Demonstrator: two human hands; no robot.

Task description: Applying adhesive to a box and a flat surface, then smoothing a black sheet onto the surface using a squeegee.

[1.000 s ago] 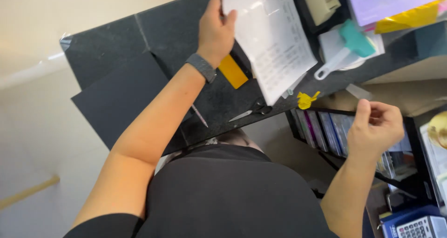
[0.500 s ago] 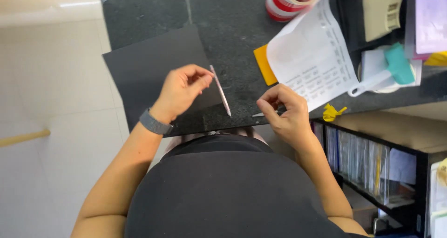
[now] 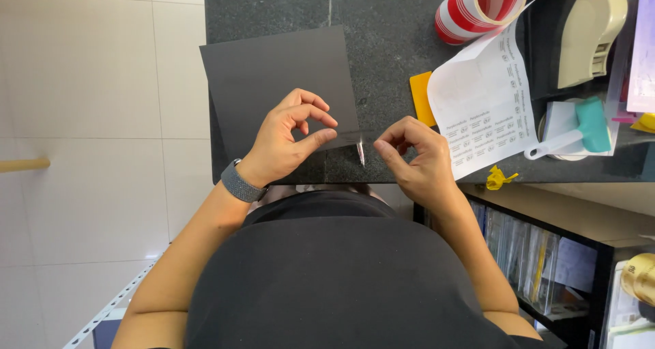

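A dark speckled stone counter [image 3: 389, 42] stands against a floor of pale, glossy tiles [image 3: 89, 117] to its left. Below the counter's right end, a dark shelf unit [image 3: 546, 253] holds upright folders, evenly lit

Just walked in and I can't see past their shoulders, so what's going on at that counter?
A person stands at a dark stone counter, both hands over a black sheet lying on it. The left hand and right hand pinch the two ends of a thin, clear strip, held just above the counter's near edge. A printed paper, an orange card and a red-and-white striped roll lie to the right.
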